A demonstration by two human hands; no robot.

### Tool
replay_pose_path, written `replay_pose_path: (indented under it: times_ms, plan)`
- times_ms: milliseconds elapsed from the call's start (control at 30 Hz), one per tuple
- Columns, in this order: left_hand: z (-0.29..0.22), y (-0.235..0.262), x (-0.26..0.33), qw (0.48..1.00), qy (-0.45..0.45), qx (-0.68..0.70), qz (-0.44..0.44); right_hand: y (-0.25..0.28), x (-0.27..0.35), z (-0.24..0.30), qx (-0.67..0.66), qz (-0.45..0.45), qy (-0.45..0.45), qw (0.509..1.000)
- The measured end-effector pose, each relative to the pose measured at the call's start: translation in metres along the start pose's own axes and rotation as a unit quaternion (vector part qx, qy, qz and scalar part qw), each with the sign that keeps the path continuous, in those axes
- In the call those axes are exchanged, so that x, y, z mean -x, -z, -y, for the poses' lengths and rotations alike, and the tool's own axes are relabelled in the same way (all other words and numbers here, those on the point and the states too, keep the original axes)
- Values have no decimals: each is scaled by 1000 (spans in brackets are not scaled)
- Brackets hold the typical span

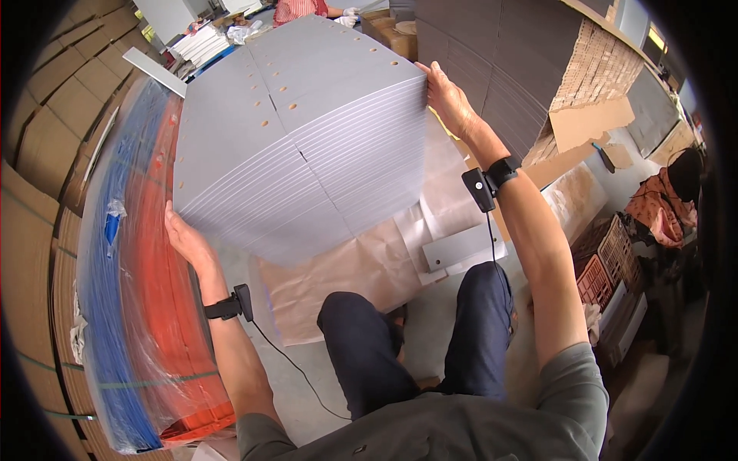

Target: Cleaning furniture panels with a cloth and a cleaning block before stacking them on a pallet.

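2 hands (188, 242) (446, 96), 1 grey sheet stack (300, 138)

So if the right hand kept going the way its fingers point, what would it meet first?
The right hand grips the far corner of the grey sheet stack, fingers pointing up and away. Straight on, it would probably first meet the dark stack of flat cardboard just behind, though depth is hard to judge.

Left hand (184, 238) grips the near-left edge of a thick stack of grey punched sheets (300, 131); right hand (447, 98) grips the far-right edge — stack tilted. Plastic-wrapped blue and orange sheets (142, 307) stand just left. Brown paper (346, 269) lies below.
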State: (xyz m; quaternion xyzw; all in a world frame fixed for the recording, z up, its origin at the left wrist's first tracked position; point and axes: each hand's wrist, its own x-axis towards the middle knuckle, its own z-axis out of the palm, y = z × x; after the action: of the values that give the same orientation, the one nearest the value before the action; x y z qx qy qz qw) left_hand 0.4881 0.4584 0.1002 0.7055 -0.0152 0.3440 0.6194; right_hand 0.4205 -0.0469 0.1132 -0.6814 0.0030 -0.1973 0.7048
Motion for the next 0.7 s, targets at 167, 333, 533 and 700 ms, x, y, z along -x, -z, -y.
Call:
replay_pose_path:
  times_ms: [167, 333, 533, 700]
  plan:
    - [8, 4, 3, 998, -30, -53, 9, 3, -2, -12, 86, -16, 12, 996]
    - [10, -4, 3, 998, -44, -41, 11, 11, -15, -4, 102, -22, 35, 994]
    - [0, 15, -3, 996, -51, -70, 34, -15, -6, -2, 37, -47, 5, 998]
    - [11, 17, 66, 997, -74, 19, -32, 90, 34, -30, 230, -47, 22, 972]
